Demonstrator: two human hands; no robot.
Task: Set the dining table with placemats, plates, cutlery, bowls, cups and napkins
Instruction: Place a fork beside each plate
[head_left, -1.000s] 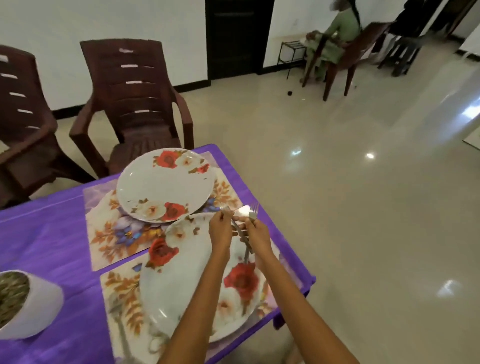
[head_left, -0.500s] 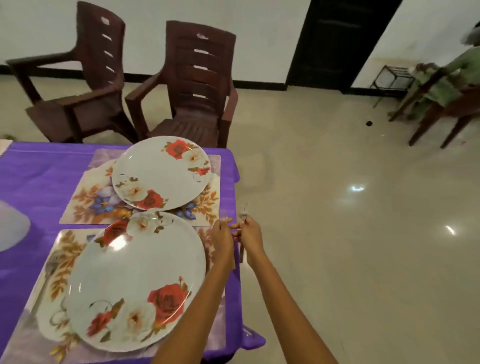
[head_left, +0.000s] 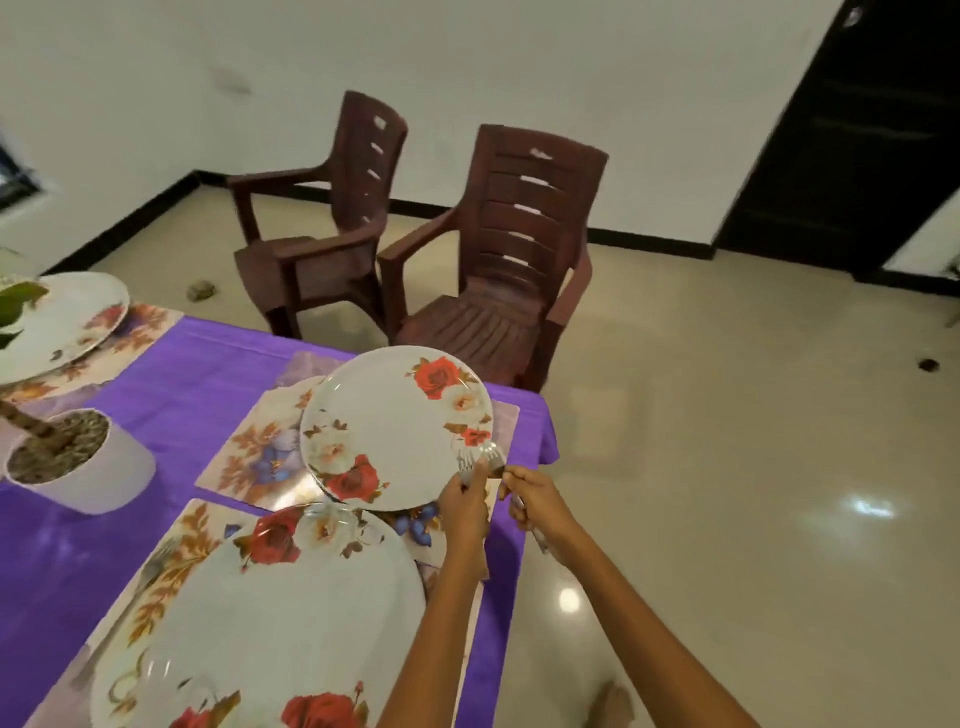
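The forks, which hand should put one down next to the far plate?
Probably the left hand: it holds a fork right at the far plate rim, over its placemat. The right hand is beyond the table edge.

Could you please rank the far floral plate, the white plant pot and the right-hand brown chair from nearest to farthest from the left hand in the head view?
From the left hand:
1. Far floral plate: right beside it, just to its left.
2. Right-hand brown chair: beyond the table edge, ahead.
3. White plant pot: far left on the table.
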